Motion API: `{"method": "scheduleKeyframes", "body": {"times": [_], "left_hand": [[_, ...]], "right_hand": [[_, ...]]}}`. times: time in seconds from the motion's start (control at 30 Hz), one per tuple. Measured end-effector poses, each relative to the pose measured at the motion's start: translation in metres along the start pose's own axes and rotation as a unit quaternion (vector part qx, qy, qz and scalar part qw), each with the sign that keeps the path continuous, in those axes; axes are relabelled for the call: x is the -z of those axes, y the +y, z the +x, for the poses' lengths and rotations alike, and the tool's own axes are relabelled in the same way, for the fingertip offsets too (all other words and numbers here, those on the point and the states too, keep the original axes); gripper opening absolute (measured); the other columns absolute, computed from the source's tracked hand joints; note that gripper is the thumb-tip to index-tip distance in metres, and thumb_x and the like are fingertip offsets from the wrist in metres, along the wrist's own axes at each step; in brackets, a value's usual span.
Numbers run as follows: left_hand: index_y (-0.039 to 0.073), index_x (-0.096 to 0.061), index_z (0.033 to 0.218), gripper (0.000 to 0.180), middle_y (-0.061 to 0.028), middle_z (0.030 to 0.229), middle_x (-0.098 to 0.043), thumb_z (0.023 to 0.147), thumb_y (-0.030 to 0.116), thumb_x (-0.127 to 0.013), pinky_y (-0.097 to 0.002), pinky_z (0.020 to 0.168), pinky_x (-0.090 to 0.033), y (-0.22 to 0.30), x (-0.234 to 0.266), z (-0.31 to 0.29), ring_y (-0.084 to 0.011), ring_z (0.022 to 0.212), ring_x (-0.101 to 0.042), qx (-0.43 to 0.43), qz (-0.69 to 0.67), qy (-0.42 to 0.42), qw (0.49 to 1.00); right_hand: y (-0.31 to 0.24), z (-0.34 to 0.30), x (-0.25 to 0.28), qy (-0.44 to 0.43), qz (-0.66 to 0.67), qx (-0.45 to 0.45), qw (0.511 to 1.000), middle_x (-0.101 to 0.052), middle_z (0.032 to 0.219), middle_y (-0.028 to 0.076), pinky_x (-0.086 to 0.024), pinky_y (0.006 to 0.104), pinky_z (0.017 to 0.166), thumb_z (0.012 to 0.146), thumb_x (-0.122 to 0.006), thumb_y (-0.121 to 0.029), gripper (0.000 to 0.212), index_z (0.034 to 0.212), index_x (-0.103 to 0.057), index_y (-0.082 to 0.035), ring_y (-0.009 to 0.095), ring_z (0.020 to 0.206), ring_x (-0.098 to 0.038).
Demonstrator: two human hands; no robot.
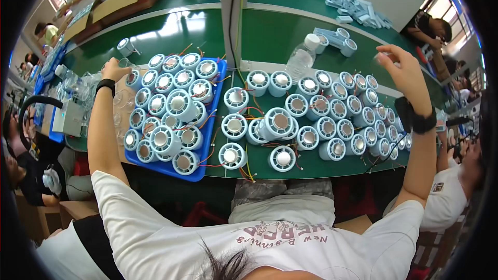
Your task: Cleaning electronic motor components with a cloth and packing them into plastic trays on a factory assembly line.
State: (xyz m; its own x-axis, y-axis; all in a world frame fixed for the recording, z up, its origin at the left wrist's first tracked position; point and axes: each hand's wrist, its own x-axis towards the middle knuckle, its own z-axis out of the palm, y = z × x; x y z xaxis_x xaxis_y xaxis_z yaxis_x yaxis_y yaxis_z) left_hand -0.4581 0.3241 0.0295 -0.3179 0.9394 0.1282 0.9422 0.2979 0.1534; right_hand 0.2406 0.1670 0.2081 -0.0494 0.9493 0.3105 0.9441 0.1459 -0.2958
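Note:
My left hand (115, 70) is at the far left corner of a blue tray (206, 145), its fingers closed around what looks like a clear plastic cup (125, 63). Light-blue cylindrical housings (183, 79) with spoked rims, round silver or brownish centres and thin wires fill that tray. Some sit stacked on top of others. Raised over the right side of the bench is my right hand (403, 67), thumb and fingers apart, with nothing plainly visible between them. Below it, many more such housings (327, 127) stand in rows, and one housing (278, 122) rests on others near the middle.
A clear bottle (301, 58) with a white cap stands behind the rows. A grey post (232, 21) rises mid-bench. Clear plastic cups (122, 98) lie left of the tray. Light-blue pieces (358, 9) are heaped at the back, near open cardboard boxes (127, 2). Other people work around.

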Motion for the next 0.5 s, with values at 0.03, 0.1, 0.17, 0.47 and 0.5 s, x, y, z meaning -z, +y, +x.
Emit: {"method": "scheduleKeyframes", "body": {"times": [0.03, 0.1, 0.17, 0.47, 0.5], "left_hand": [[-0.001, -0.055, 0.12, 0.077, -0.022, 0.123, -0.058, 0.06, 0.039, -0.079, -0.0389, 0.097, -0.044, 0.007, -0.005, 0.007, -0.0349, 0.115, -0.055, 0.011, -0.013, -0.015, 1.0], [-0.002, -0.053, 0.123, 0.08, -0.0226, 0.125, -0.056, 0.059, 0.038, -0.079, -0.0382, 0.098, -0.044, 0.003, -0.008, 0.018, -0.034, 0.117, -0.054, 0.046, -0.032, -0.041, 0.998], [-0.001, -0.053, 0.126, 0.081, -0.0216, 0.127, -0.056, 0.059, 0.035, -0.079, -0.0374, 0.099, -0.044, -0.03, -0.008, 0.021, -0.0323, 0.118, -0.054, 0.035, -0.068, -0.039, 0.996], [0.008, -0.061, 0.122, 0.068, -0.015, 0.125, -0.06, 0.063, 0.035, -0.082, -0.0343, 0.099, -0.044, 0.004, 0.0, 0.006, -0.0274, 0.116, -0.057, 0.018, -0.071, -0.111, 0.991], [0.007, -0.062, 0.122, 0.066, -0.015, 0.125, -0.06, 0.066, 0.036, -0.081, -0.0342, 0.099, -0.044, 0.004, 0.004, -0.004, -0.0274, 0.116, -0.057, 0.038, -0.107, -0.126, 0.985]], "right_hand": [[0.031, 0.012, -0.003, -0.01, -0.006, -0.006, 1.0, -0.067, 0.083, 0.009, -0.047, 0.0274, 0.07, 0.088, -0.063, -0.02, 0.026, 0.106, -0.065, -0.002, 0.013, 0.076, -0.06], [0.071, 0.035, -0.031, 0.0, -0.023, 0.069, 0.997, -0.067, 0.083, 0.014, -0.05, 0.0328, 0.069, 0.084, -0.063, -0.018, 0.025, 0.104, -0.067, -0.002, 0.022, 0.074, -0.063], [0.073, 0.065, -0.059, -0.074, -0.028, 0.075, 0.994, -0.067, 0.087, 0.016, -0.051, 0.035, 0.072, 0.082, -0.063, -0.017, 0.027, 0.106, -0.067, -0.004, 0.026, 0.078, -0.064], [0.115, 0.151, -0.179, -0.266, -0.162, 0.032, 0.95, -0.055, 0.128, 0.022, -0.046, 0.0461, 0.097, 0.061, -0.082, -0.017, 0.101, 0.147, -0.029, -0.022, 0.044, 0.114, -0.053], [0.11, 0.151, -0.184, -0.272, -0.171, 0.025, 0.947, -0.055, 0.127, 0.022, -0.045, 0.046, 0.098, 0.062, -0.081, -0.015, 0.098, 0.146, -0.031, -0.022, 0.043, 0.115, -0.052]]}}
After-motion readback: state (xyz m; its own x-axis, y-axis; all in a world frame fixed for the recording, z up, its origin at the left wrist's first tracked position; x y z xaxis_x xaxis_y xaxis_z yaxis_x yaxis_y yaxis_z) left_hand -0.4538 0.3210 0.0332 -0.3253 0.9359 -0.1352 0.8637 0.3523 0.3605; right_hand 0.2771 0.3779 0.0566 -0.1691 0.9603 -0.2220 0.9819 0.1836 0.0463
